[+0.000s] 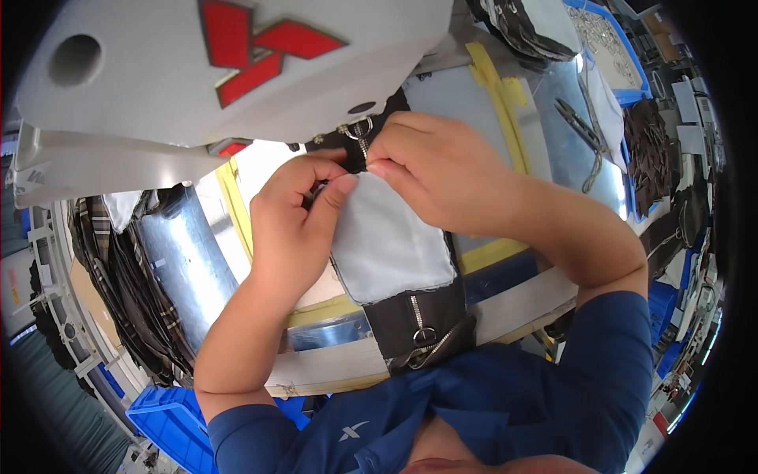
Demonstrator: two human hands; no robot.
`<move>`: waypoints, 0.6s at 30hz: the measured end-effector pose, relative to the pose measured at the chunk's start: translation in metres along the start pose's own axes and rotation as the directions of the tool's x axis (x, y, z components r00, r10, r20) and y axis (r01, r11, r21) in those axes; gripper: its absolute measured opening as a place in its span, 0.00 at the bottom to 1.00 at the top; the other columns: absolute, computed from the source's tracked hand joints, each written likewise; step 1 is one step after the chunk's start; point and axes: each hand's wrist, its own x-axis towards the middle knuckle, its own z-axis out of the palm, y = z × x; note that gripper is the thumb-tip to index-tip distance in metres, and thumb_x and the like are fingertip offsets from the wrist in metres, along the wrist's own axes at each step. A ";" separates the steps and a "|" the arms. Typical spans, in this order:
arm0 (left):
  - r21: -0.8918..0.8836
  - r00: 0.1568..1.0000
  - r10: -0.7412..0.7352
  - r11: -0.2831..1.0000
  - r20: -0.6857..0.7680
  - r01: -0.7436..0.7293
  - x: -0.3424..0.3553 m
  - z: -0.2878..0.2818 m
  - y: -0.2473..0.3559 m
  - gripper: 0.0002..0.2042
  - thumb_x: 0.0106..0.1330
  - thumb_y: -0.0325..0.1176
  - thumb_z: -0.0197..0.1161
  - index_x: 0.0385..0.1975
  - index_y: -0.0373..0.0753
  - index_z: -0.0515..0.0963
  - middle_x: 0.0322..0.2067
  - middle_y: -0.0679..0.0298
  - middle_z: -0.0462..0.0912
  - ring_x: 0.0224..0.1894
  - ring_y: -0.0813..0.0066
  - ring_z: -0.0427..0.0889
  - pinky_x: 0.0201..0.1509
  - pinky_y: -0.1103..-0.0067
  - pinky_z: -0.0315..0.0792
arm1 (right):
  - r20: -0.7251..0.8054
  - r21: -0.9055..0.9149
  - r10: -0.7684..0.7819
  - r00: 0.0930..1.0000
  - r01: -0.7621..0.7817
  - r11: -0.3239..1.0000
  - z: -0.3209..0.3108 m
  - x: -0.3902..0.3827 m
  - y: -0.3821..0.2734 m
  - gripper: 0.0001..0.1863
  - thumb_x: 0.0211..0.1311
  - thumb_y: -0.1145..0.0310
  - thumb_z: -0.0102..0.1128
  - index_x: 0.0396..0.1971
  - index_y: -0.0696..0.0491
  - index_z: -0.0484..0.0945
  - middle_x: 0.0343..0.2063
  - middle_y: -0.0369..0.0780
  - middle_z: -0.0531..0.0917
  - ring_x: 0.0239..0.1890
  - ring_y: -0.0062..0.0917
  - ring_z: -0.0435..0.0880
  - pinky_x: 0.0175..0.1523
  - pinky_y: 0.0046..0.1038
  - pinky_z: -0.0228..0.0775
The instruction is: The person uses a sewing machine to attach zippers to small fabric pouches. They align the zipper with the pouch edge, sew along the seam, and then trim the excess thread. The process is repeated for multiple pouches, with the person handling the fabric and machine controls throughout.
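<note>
A black fabric piece (391,325) with a pale grey lining panel (392,241) lies on the worktable, running from the sewing machine down to my shirt. My left hand (296,209) is closed on the panel's upper left corner, thumb on top. Pinched at the upper right corner, beside a short metal zipper (362,146), is my right hand (442,170). A metal D-ring (360,126) sits just beyond my fingertips. The near end carries another zipper (416,310) and D-ring (424,336). My fingers partly cover the fabric edge between them.
The white sewing machine head (158,79) overhangs the far left. Yellow tape (501,107) marks the table. Scissors (578,125) lie to the right, near a blue tray (604,43) of metal parts. Dark plaid fabric (130,292) hangs at left above a blue bin (170,423).
</note>
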 end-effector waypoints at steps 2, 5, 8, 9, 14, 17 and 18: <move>0.024 0.993 -0.117 0.993 0.019 0.116 0.003 -0.002 0.003 0.07 0.73 0.31 0.71 0.39 0.33 0.85 0.34 0.66 0.85 0.34 0.83 0.76 0.40 0.80 0.73 | -0.005 -0.038 -0.006 1.000 0.006 0.999 0.003 0.005 0.003 0.04 0.69 0.71 0.65 0.38 0.56 0.81 0.35 0.43 0.83 0.37 0.43 0.84 0.41 0.41 0.77; 0.151 0.963 -0.258 0.958 0.079 0.244 0.014 -0.009 0.014 0.09 0.72 0.32 0.72 0.41 0.32 0.85 0.31 0.66 0.85 0.33 0.83 0.75 0.40 0.81 0.72 | -0.010 -0.117 -0.017 1.000 0.016 0.993 0.006 0.011 0.010 0.07 0.72 0.68 0.62 0.38 0.57 0.80 0.37 0.44 0.83 0.40 0.45 0.84 0.44 0.45 0.77; 0.281 0.917 -0.379 0.900 0.125 0.333 0.031 -0.012 0.016 0.12 0.70 0.34 0.74 0.45 0.32 0.86 0.31 0.66 0.86 0.33 0.82 0.76 0.40 0.80 0.72 | 0.034 -0.194 0.039 0.999 -0.032 0.980 0.003 0.019 0.018 0.10 0.73 0.66 0.61 0.37 0.59 0.81 0.36 0.48 0.85 0.41 0.49 0.85 0.46 0.48 0.77; 0.329 0.908 -0.398 0.881 0.132 0.339 0.036 -0.014 0.013 0.13 0.69 0.34 0.74 0.46 0.32 0.86 0.32 0.64 0.86 0.34 0.81 0.77 0.41 0.79 0.73 | 0.064 -0.206 0.064 0.996 -0.049 0.977 -0.001 0.025 0.018 0.11 0.73 0.66 0.61 0.36 0.60 0.82 0.36 0.49 0.86 0.41 0.50 0.85 0.46 0.49 0.77; 0.367 0.986 -0.154 0.922 0.057 0.123 0.055 -0.021 -0.006 0.14 0.65 0.32 0.76 0.48 0.34 0.87 0.40 0.58 0.90 0.41 0.66 0.86 0.48 0.72 0.78 | 0.064 -0.240 0.047 0.997 -0.030 0.970 -0.003 0.043 0.039 0.13 0.71 0.65 0.62 0.33 0.62 0.83 0.29 0.53 0.86 0.38 0.54 0.86 0.45 0.50 0.77; 0.425 0.990 -0.111 0.903 0.087 0.064 0.059 -0.023 -0.018 0.15 0.67 0.34 0.71 0.50 0.36 0.86 0.45 0.55 0.91 0.48 0.59 0.88 0.52 0.68 0.79 | 0.094 -0.249 0.052 0.994 -0.028 0.968 -0.008 0.047 0.038 0.14 0.71 0.65 0.62 0.32 0.62 0.84 0.28 0.53 0.86 0.38 0.53 0.87 0.45 0.50 0.78; 0.439 0.985 -0.135 0.895 0.111 0.073 0.060 -0.024 -0.020 0.15 0.70 0.37 0.67 0.53 0.38 0.85 0.48 0.53 0.90 0.52 0.55 0.87 0.54 0.67 0.80 | 0.173 -0.263 0.088 0.981 -0.040 0.964 -0.016 0.050 0.033 0.14 0.70 0.65 0.62 0.31 0.62 0.84 0.28 0.53 0.86 0.38 0.53 0.87 0.45 0.50 0.78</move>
